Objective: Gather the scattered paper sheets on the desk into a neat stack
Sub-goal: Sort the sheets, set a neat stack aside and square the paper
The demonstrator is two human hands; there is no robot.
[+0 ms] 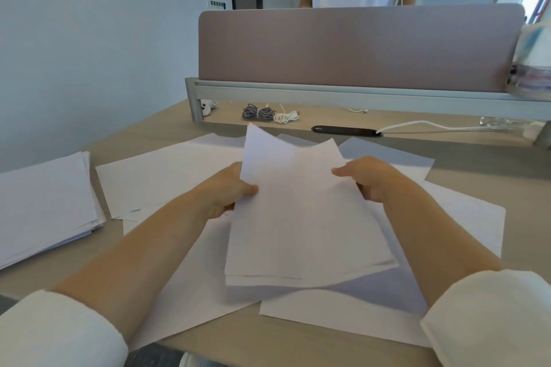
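Both hands (298, 185) grip sheets (301, 217) (edges between them).

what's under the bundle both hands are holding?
Loose sheets lie overlapped on the desk beneath the held bundle, gripped by left hand and right hand. How many lie directly below is covered.

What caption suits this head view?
Left hand and right hand hold a paper bundle above loose sheets on the desk.
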